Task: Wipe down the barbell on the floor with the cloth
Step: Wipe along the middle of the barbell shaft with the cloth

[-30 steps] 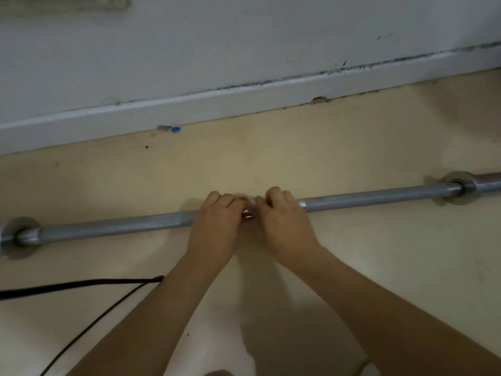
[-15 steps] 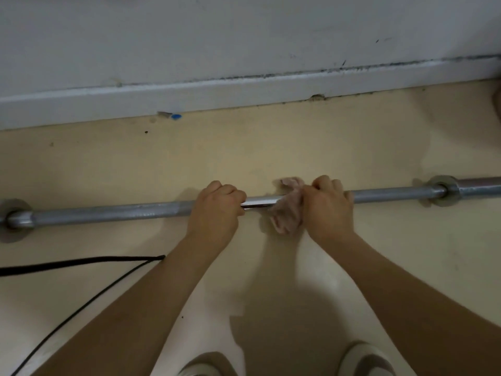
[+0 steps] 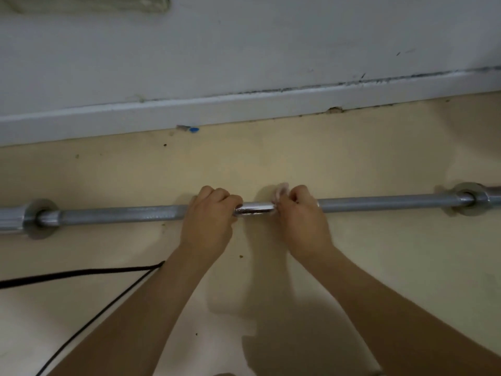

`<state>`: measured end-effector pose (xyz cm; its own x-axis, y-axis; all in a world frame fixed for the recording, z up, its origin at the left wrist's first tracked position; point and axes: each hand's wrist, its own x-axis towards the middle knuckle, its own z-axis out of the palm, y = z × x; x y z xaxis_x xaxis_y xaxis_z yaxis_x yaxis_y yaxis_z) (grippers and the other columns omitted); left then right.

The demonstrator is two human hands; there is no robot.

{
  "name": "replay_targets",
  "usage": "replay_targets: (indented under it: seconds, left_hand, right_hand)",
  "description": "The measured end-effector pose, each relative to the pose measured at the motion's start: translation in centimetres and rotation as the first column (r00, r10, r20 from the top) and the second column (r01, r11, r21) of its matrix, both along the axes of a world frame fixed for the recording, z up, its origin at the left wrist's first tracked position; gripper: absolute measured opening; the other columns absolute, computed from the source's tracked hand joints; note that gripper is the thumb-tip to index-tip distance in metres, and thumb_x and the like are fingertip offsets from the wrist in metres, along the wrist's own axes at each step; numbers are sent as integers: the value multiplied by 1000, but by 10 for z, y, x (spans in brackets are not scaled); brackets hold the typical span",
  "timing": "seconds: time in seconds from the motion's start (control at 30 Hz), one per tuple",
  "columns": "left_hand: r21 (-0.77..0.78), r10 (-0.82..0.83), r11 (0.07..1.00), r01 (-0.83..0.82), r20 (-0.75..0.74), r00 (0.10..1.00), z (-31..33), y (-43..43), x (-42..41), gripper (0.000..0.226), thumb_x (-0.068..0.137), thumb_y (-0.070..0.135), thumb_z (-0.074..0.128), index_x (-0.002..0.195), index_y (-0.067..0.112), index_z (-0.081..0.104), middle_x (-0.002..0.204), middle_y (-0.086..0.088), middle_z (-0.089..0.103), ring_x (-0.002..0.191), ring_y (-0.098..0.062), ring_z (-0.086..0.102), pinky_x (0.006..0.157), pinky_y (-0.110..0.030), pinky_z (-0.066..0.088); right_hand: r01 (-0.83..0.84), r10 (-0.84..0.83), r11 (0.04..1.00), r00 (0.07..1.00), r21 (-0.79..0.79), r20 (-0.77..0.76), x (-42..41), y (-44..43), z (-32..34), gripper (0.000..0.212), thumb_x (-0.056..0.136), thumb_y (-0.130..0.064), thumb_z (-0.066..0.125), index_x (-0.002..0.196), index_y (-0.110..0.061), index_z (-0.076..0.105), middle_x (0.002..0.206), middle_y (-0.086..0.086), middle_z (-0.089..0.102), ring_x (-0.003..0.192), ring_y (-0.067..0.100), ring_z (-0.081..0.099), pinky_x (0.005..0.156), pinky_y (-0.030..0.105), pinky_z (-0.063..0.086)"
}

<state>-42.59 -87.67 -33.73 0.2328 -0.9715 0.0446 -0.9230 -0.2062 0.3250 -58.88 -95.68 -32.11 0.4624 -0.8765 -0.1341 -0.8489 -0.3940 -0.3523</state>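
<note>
Filling the upper third of the frame, a pale grey wall (image 3: 244, 44) meets a white baseboard (image 3: 244, 109) that slants up toward the right, and below it a cream floor (image 3: 271, 158) spreads across the rest of the picture. Lying on that floor, the barbell (image 3: 379, 203) runs from the left edge to the right edge across the middle of the frame, a grey shaft with a collar near each end and a shinier bare stretch at the centre. Two bare forearms reach up from the lower edge to it. The left hand (image 3: 210, 215) is curled into a fist around the shaft just left of centre, fingers wrapped over the top. The right hand (image 3: 301, 213) is clenched around the shaft just right of centre, gripping the cloth (image 3: 280, 192) against the metal; only a small pale, pinkish tuft of it shows above the knuckles. A black cord (image 3: 81, 272) crosses the lower left of the frame and passes behind the left forearm. Beside the baseboard, left of centre, lies a small blue scrap (image 3: 193, 129).
</note>
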Motion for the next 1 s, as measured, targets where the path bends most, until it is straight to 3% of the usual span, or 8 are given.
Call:
replay_targets:
  seconds: [0.1,0.17,0.3,0.43,0.57,0.67,0.83,1.0]
  left_hand:
    - [-17,12,1000,-11,19,1000,3,-3,2,26,68,15,74,93,23,71,83,1,70,76,-28,56,64,-35,43]
    - [-27,7,1000,-7,-1,1000,2,-5,6,22,70,17,71,91,21,71,83,0,71,76,-29,57,65,-37,44]
    - [-2,-4,1000,4,-67,998,-1,-8,15,29,71,18,77,97,14,68,88,-5,71,81,-31,57,71,-39,50]
    - [21,43,999,-43,-44,998,-5,0,25,35,66,10,79,99,14,67,89,-7,66,86,-31,59,71,-38,50]
    - [105,36,994,-36,2,999,1,-10,30,35,70,11,72,104,15,65,91,-8,67,86,-30,59,71,-39,46]
    - [190,35,981,-34,-5,999,3,-16,33,25,80,17,65,104,14,62,98,-8,66,91,-28,58,72,-36,42]
    - [260,32,964,-49,70,997,10,-25,34,19,84,17,58,102,14,62,96,-9,67,89,-29,61,69,-37,45]
    - [264,-10,964,-29,143,990,16,-27,35,21,87,23,56,107,22,62,97,-6,70,90,-28,64,72,-34,41]
  right_hand:
    - [-188,186,981,981,41,47,45,21,-11,9,93,-31,47,88,-23,49,95,6,50,83,29,51,70,46,45]
    - [-244,252,965,965,-99,78,39,16,-7,14,84,-20,63,94,-13,58,92,11,50,77,32,53,61,40,47]
    - [-273,250,955,952,-117,-175,0,-22,-7,25,65,-12,77,85,-5,64,87,14,53,73,33,55,55,34,46]
    - [-392,352,887,916,-243,-193,35,-12,4,36,44,-4,72,76,-3,58,66,14,57,54,30,54,46,29,46]
    - [-459,447,877,888,-141,-110,55,-11,-2,37,71,-15,72,106,-12,61,85,11,58,74,32,56,56,33,44]
    - [-404,394,911,912,-82,-117,11,-31,-3,26,64,-12,76,86,-15,63,74,5,48,65,31,56,51,31,41]
    - [-381,351,919,908,-103,-229,35,-29,-9,36,65,-23,78,96,-11,66,84,8,58,70,30,57,55,31,45]
    - [-405,399,913,911,-49,-100,46,-13,-5,22,67,-14,73,88,-11,67,78,11,57,69,33,56,54,35,46]
